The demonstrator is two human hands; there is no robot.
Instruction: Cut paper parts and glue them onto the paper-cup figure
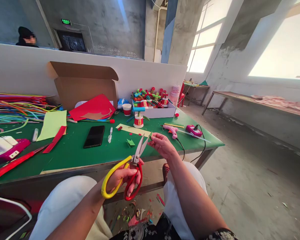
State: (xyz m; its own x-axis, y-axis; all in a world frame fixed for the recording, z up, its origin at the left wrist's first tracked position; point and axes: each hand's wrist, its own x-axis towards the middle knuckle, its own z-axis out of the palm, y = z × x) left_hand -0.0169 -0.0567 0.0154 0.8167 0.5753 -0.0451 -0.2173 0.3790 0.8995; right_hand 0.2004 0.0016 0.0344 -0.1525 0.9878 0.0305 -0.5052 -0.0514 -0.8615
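My left hand (125, 176) is wrapped round the handles of a pair of scissors (137, 155), one handle yellow and the other red. The blades stand slightly apart and point up toward my right hand (163, 145). Between the fingertips of that hand is a small piece of green paper (150, 136), close to the blade tips. A folded scrap of green paper (130, 143) lies on the table left of the blades. Behind it, a pale yellow strip (130, 129) carries small red bits. A red and white cup figure (138, 120) with a blue top and coiled arms stands beyond.
On the green table (75, 151) lie a phone (94, 136), a white pen (110, 135), a pink glue gun (172, 130) with its cord, and a power strip (193, 130). A box of figures (155, 111) stands behind. Pipe cleaners (22, 106) pile up at left. A person (27, 38) is beyond the partition.
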